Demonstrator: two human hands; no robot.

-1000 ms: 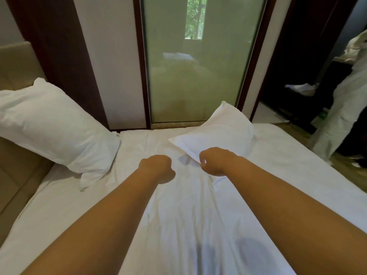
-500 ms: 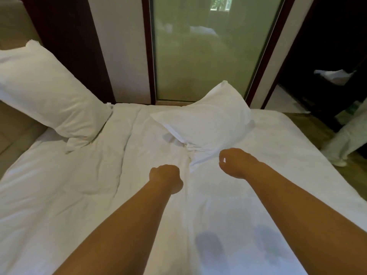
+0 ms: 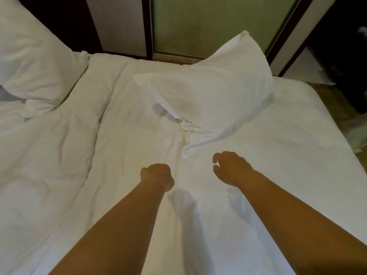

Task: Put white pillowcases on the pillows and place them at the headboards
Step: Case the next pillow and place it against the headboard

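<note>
A white-cased pillow (image 3: 210, 92) lies tilted on the bed's white sheet (image 3: 288, 147), its loose open end pointing toward me. A second white pillow (image 3: 33, 62) leans at the upper left by the headboard side. My left hand (image 3: 156, 176) is curled into a fist above the sheet, holding nothing. My right hand (image 3: 231, 168) hovers just below the near pillow's open end, with thumb and fingers loosely apart and not touching the fabric.
A frosted glass panel (image 3: 208, 22) in dark frames stands behind the bed's far edge. The bed's right edge drops to a brown floor (image 3: 337, 104). The sheet is wrinkled on the left half.
Both hands let go of the pillow's open end and drew back toward me. The pillow settled onto the sheet. The view tilted downward.
</note>
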